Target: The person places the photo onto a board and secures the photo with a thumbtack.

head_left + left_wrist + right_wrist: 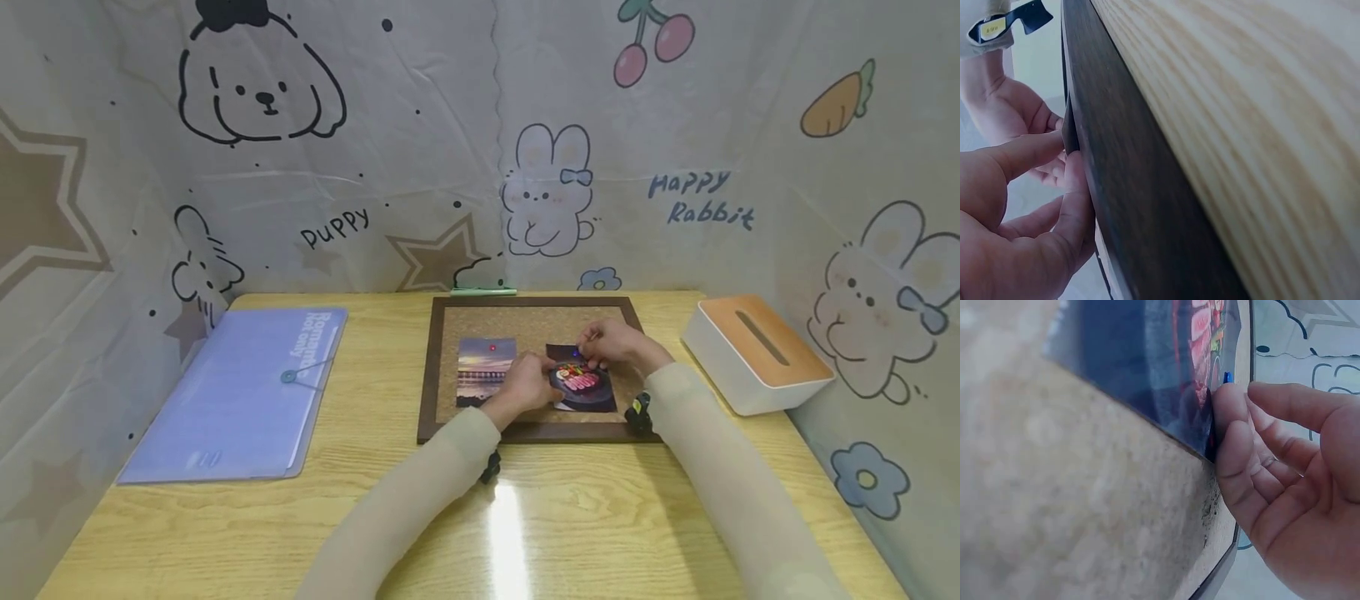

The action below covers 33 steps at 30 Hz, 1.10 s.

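Note:
A photo of a plate of food [581, 392] lies on a cork board [536, 321] with a dark wooden frame. My left hand [531, 385] pinches its left edge; in the left wrist view a dark corner [1070, 130] of the photo lifts between two fingertips. At the photo's upper right is my right hand [615, 342], fingers touching the edge and thumb held apart in the right wrist view. A blue push pin [1229, 377] stands in the photo just beyond those fingertips. To the left, a sunset photo [480, 392] carries a red push pin [492, 348].
A blue document folder [232, 400] lies on the left of the wooden table [375, 467]. A white tissue box [727, 362] with an orange lid stands to the right. Behind the board lies a green pen [483, 292]. Cloth with cartoon prints [435, 108] hangs around the table.

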### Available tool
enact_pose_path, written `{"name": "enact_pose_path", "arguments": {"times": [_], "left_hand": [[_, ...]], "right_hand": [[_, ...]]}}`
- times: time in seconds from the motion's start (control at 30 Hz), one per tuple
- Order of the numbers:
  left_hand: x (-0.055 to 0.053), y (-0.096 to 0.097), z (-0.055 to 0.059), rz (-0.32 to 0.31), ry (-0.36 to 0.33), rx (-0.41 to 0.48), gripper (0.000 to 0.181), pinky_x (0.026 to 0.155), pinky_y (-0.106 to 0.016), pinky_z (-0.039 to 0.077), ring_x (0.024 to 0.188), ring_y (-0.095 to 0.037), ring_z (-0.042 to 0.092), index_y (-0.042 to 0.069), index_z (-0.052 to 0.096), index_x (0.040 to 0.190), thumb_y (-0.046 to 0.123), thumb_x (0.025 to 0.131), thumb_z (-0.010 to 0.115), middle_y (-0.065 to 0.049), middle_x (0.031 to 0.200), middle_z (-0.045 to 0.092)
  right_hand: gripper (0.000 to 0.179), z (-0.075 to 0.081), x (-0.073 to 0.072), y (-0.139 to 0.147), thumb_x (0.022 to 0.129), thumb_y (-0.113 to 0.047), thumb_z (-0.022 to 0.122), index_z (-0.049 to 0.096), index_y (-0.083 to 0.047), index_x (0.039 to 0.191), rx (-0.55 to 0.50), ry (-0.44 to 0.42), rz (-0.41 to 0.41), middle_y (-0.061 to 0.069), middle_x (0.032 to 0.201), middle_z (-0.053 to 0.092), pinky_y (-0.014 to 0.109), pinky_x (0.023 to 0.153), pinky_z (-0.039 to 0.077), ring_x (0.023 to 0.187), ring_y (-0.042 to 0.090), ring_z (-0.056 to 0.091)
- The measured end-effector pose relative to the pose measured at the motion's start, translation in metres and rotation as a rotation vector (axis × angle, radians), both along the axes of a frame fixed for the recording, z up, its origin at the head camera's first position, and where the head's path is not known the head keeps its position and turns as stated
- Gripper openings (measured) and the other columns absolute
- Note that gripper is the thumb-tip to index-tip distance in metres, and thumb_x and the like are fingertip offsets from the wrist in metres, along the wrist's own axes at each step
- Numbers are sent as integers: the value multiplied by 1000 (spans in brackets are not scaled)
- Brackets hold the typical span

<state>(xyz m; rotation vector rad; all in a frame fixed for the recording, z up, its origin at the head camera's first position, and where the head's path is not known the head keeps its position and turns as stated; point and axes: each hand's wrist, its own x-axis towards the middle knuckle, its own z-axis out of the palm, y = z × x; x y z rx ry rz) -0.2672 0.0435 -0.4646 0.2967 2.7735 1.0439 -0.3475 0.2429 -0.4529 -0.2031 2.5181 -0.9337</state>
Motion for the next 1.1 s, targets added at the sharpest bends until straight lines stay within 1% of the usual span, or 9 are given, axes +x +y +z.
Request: {"name": "enact_pose_path", "arguments": {"times": [0.07, 0.2, 0.33, 0.47, 0.6, 0.7, 0.83, 1.0, 1.1], "left_hand": [[-1, -2, 0, -6, 1, 2, 52, 104, -34, 47, 117, -22, 59, 5, 68, 126, 18, 79, 85, -8, 124, 67], [-1, -7, 2, -24, -12, 30, 46, 93, -31, 52, 106, -20, 64, 5, 69, 125, 15, 81, 82, -8, 113, 71], [-2, -16, 5, -38, -36, 90, 39, 84, -27, 54, 99, -19, 66, 4, 70, 123, 9, 84, 75, -8, 108, 73], [-5, -27, 8, -46, -38, 128, 34, 77, -23, 52, 93, -16, 65, 5, 72, 121, 5, 87, 66, -8, 109, 73], [-8, -42, 14, -35, -55, 156, 28, 69, -22, 50, 85, -16, 63, 5, 73, 116, 6, 90, 63, -9, 104, 73], [-9, -55, 21, -23, -102, 206, 26, 69, -26, 55, 84, -19, 68, 2, 71, 116, 9, 92, 63, -12, 102, 71], [-10, -75, 31, -14, -131, 239, 29, 74, -31, 60, 89, -24, 71, 1, 68, 121, 14, 96, 62, -13, 108, 70], [-14, -102, 42, -11, -117, 186, 32, 78, -34, 58, 96, -25, 69, 5, 68, 124, 21, 98, 62, -12, 113, 70], [-17, -117, 49, 3, -116, 176, 34, 82, -36, 59, 102, -28, 70, 5, 67, 127, 21, 98, 61, -13, 117, 70]], "right_hand": [[21, 1, 2, 0, 99, -12, 55, 61, 2, 114, -25, 12, 10, 9, 85, 69, 26, 63, 52, 72, 13, 65], [21, 2, 6, 5, 99, -10, 55, 63, 4, 112, -41, 54, 13, 11, 89, 69, 26, 62, 52, 72, 15, 67], [21, 6, 10, 13, 100, -10, 55, 64, 4, 111, -31, 99, -1, 12, 92, 67, 27, 63, 54, 73, 15, 66], [25, 15, 16, 22, 101, -13, 53, 63, 5, 115, -33, 124, 0, 14, 93, 66, 31, 67, 56, 76, 18, 65], [29, 23, 19, 30, 102, -16, 51, 62, 5, 120, -27, 143, 0, 16, 95, 68, 37, 73, 58, 81, 21, 65], [29, 28, 21, 35, 103, -15, 50, 63, 5, 120, -22, 163, -4, 18, 98, 68, 40, 76, 58, 82, 22, 65], [30, 37, 23, 40, 103, -16, 50, 63, 5, 120, -21, 183, -23, 21, 103, 68, 42, 74, 58, 82, 22, 64], [29, 51, 28, 43, 103, -22, 53, 64, 2, 116, 1, 221, -39, 23, 108, 68, 41, 73, 56, 84, 28, 66], [28, 60, 31, 44, 103, -23, 53, 65, 0, 115, 5, 233, -36, 23, 106, 69, 40, 73, 56, 82, 26, 67]]}}
